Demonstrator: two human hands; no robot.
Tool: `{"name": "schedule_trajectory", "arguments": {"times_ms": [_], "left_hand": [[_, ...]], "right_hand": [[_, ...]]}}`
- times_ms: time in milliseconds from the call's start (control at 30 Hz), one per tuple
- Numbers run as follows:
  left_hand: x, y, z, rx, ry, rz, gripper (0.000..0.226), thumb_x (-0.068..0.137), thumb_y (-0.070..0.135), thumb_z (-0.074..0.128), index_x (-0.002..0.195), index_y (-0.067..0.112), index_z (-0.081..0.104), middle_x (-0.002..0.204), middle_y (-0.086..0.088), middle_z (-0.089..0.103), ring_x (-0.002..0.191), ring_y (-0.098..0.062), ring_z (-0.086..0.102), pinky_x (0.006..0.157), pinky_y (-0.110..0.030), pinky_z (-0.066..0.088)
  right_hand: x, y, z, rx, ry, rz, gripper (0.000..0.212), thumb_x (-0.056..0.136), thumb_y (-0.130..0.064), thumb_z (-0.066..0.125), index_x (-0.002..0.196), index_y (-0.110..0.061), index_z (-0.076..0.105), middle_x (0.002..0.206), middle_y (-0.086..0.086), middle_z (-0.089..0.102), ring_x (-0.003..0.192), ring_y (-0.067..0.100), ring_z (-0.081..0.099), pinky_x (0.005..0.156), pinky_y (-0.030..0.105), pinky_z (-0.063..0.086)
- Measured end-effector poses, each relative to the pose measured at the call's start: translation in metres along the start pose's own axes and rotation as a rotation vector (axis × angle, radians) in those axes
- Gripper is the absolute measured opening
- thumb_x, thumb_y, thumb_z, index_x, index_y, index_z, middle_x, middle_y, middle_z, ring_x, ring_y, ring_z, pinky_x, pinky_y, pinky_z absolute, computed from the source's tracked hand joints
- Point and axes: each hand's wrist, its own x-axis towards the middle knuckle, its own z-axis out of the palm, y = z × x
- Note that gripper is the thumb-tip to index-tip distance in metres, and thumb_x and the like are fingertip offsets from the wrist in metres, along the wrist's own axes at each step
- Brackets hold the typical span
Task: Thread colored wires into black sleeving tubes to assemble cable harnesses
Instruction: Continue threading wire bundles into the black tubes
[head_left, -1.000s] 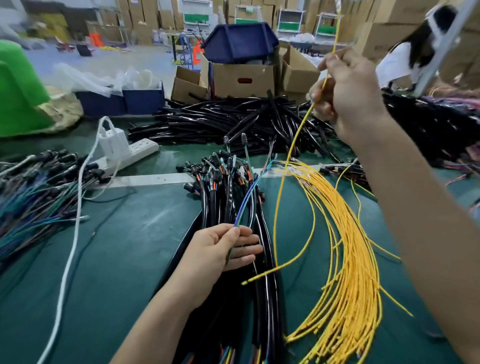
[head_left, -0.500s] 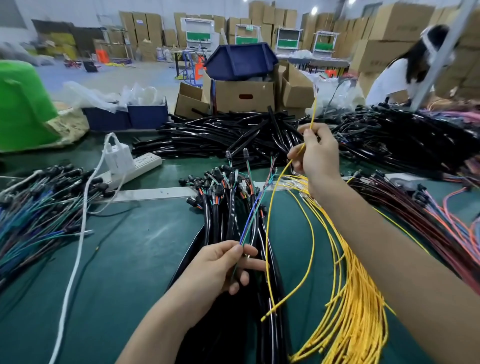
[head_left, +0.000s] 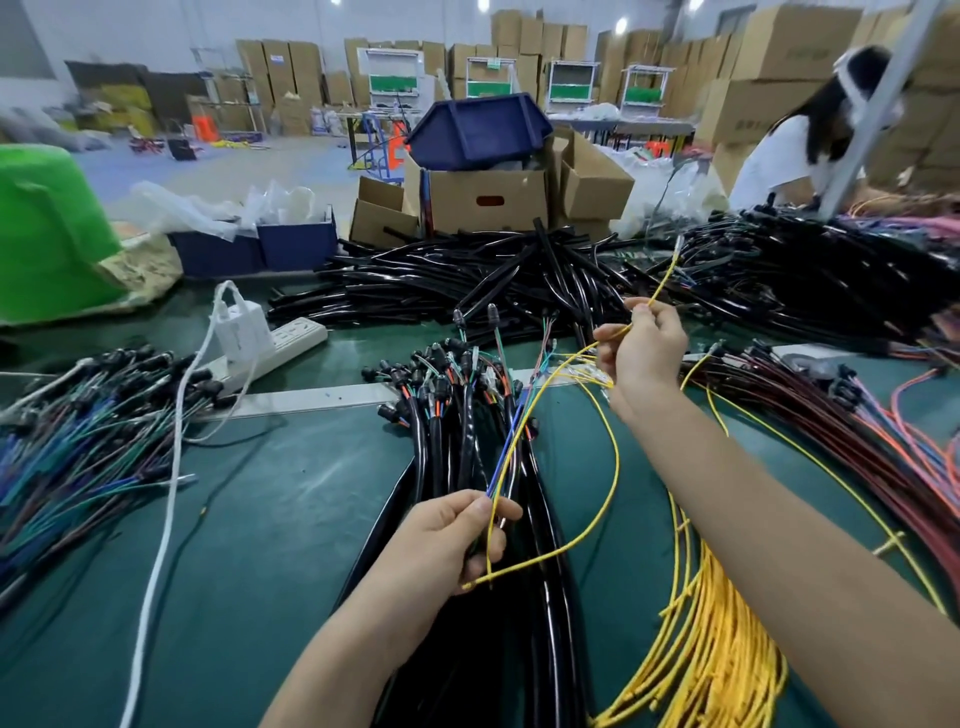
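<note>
Right hand (head_left: 647, 348) is up and away from the body, thumb and forefinger pinched tight on a single yellow wire (head_left: 616, 467). A short tip of it pokes up past the knuckles. The rest drops from that pinch in a big loose loop toward the left hand (head_left: 447, 535), and the far end lies just under the left fingers.

Left hand is closer in, thumb and forefinger nipping a thin blue wire (head_left: 511, 441) plus a couple of other thin ones. A strand of the yellow one crosses right at those fingertips; can't tell if it's actually clamped in there too.

Directly beneath the left grip is the bundle of black sleeved cables (head_left: 457, 441), connector ends pointing away. Below the right forearm lies the big bunch of spare yellow wires (head_left: 722, 649) on the green table (head_left: 285, 519).

Beyond the right pinch there's a heap of loose black tubes (head_left: 467, 280). Out to the right of it, a fan of red and pink wires (head_left: 810, 415). Well off to the left of the left hand, a white power strip (head_left: 291, 338).
</note>
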Motion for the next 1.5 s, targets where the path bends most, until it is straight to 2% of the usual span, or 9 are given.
{"name": "schedule_trajectory", "arguments": {"times_ms": [200,400,567,700,900,1067,1200,1300,1500], "left_hand": [[-0.001,0.004,0.001,-0.080,0.006,-0.012,0.030,0.102,0.020,0.034,0.085,0.009,0.057,0.050,0.006,0.030,0.040,-0.006,0.033,0.037,-0.013,0.025],[-0.001,0.004,0.003,-0.121,0.062,0.010,0.029,0.103,0.019,0.032,0.082,0.009,0.050,0.049,0.007,0.024,0.036,-0.005,0.026,0.033,-0.012,0.020],[-0.001,-0.001,0.000,-0.149,0.058,0.037,0.026,0.101,0.017,0.035,0.082,0.007,0.050,0.046,0.005,0.030,0.035,-0.005,0.028,0.032,-0.011,0.020],[-0.001,-0.003,-0.003,-0.165,0.052,0.063,0.023,0.098,0.014,0.039,0.084,0.003,0.053,0.045,0.001,0.038,0.034,-0.008,0.037,0.031,-0.010,0.022],[0.001,-0.008,0.000,-0.214,0.079,0.079,0.022,0.097,0.012,0.040,0.084,-0.002,0.052,0.045,-0.003,0.037,0.034,-0.012,0.038,0.029,-0.012,0.025],[0.003,-0.009,0.001,-0.242,0.076,0.094,0.023,0.095,0.012,0.041,0.083,-0.005,0.051,0.044,-0.004,0.036,0.031,-0.013,0.035,0.030,-0.010,0.025],[0.004,-0.009,0.002,-0.237,0.069,0.106,0.023,0.095,0.011,0.041,0.082,-0.005,0.051,0.043,-0.005,0.035,0.030,-0.013,0.035,0.030,-0.010,0.025],[0.004,-0.011,0.001,-0.226,0.068,0.110,0.024,0.096,0.011,0.041,0.083,-0.006,0.051,0.044,-0.004,0.035,0.030,-0.012,0.035,0.030,-0.010,0.025],[0.003,-0.010,0.001,-0.240,0.072,0.096,0.024,0.096,0.011,0.039,0.082,-0.005,0.050,0.043,-0.004,0.035,0.029,-0.012,0.034,0.029,-0.010,0.024]], "right_hand": [[0.010,0.015,-0.015,0.060,0.027,0.315,0.016,0.099,-0.007,0.032,0.091,-0.012,0.045,0.062,0.011,0.053,0.027,0.009,0.035,0.033,0.012,0.024],[-0.040,0.033,-0.019,-0.212,-0.430,0.581,0.019,0.097,-0.017,0.050,0.096,-0.003,0.062,0.065,0.007,0.068,0.040,0.008,0.052,0.039,0.018,0.045],[-0.068,0.024,-0.042,-0.779,-0.779,0.083,0.013,0.091,-0.013,0.058,0.084,-0.007,0.067,0.069,0.004,0.068,0.047,0.011,0.054,0.047,0.019,0.044],[-0.006,-0.006,-0.075,-1.305,-0.527,-0.431,0.011,0.086,-0.017,0.061,0.086,-0.015,0.072,0.079,0.002,0.069,0.073,0.015,0.061,0.071,0.027,0.048],[0.086,-0.022,-0.156,-1.802,-0.032,-0.186,0.017,0.088,-0.013,0.055,0.101,-0.008,0.064,0.107,0.019,0.063,0.098,0.035,0.061,0.081,0.038,0.050],[0.085,-0.015,-0.172,-1.737,-0.030,-0.313,0.018,0.092,-0.025,0.057,0.092,-0.010,0.067,0.100,0.013,0.065,0.092,0.032,0.062,0.073,0.035,0.048],[0.075,-0.012,-0.151,-1.475,-0.133,-0.174,0.049,0.088,-0.056,0.054,0.066,-0.013,0.057,0.063,0.005,0.059,0.067,0.026,0.059,0.056,0.030,0.041],[0.069,-0.007,-0.130,-1.503,-0.212,-0.113,0.050,0.079,-0.063,0.061,0.079,-0.013,0.060,0.076,0.003,0.061,0.077,0.022,0.060,0.062,0.030,0.045],[0.059,-0.002,-0.109,-1.482,-0.342,-0.098,0.022,0.087,-0.015,0.065,0.107,-0.006,0.065,0.111,0.013,0.065,0.099,0.024,0.059,0.089,0.037,0.050]]}}
